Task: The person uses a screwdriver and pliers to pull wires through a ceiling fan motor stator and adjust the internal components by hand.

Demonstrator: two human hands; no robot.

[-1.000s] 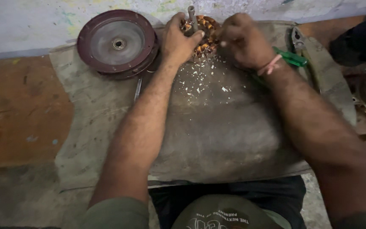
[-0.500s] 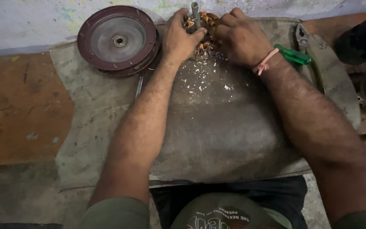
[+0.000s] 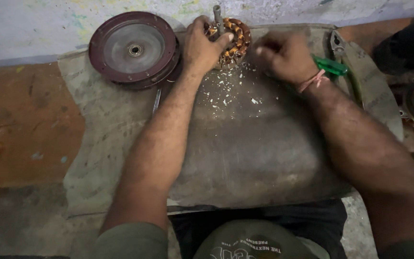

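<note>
Your left hand grips the wound stator at the far edge of the grey mat; your right hand is closed just beside it, whether on anything I cannot tell. The stator looks heavy and rigid, but its copper windings seem delicate, so hold it by the outer core or the steel shaft. It is round, with orange-brown coils; white flakes lie below it
</note>
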